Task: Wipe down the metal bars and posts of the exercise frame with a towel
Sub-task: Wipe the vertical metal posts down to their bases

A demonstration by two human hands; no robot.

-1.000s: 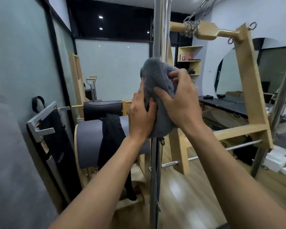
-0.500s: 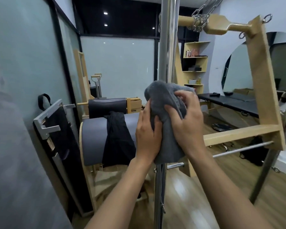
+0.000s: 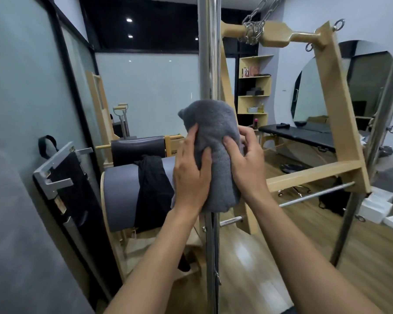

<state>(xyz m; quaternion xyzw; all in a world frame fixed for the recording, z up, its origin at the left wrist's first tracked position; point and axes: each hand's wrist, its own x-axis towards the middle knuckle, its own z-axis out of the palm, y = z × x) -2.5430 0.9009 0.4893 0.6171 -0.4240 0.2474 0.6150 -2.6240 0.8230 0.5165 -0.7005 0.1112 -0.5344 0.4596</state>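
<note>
We wrap the soft, light towel (image 3: 216, 137) around the metal post (image 3: 209, 53), left hand (image 3: 191, 177) and right hand (image 3: 247, 164) curled around its middle, where a firm squeeze should stop slipping.

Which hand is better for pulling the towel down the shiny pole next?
Probably the left hand. It grips the towel lower down, closer to its bottom edge and the bare post beneath. The right hand holds it slightly higher, so it would follow.
</note>
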